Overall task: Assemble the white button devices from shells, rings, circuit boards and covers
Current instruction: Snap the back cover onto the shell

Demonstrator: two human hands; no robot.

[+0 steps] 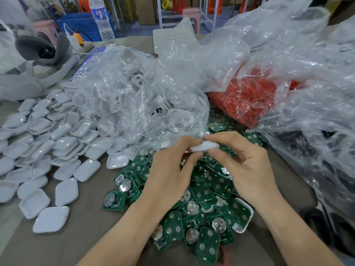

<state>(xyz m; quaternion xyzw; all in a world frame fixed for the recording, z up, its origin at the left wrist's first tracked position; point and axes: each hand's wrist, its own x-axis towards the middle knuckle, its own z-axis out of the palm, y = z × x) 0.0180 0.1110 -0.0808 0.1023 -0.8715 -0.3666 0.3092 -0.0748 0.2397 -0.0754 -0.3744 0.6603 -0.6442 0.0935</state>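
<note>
My left hand [169, 169] and my right hand [244, 164] meet above a heap of green circuit boards [203, 204]. Between their fingertips they pinch one white button device [203, 146], my fingers curled round its edges; most of it is hidden by them. White covers [48, 150] lie spread over the table's left side. A clear bag of white shells [134, 100] with holes sits behind my hands. Red rings [247, 98] fill another clear bag to the right. One white shell with a board in it [245, 215] lies at the heap's right edge.
Crumpled clear plastic bags [297, 64] rise at the right and back. A grey headset [42, 50] lies at the back left, with a water bottle [102, 22] and a blue crate [80, 24] behind. Bare brown table [80, 237] shows at the front left.
</note>
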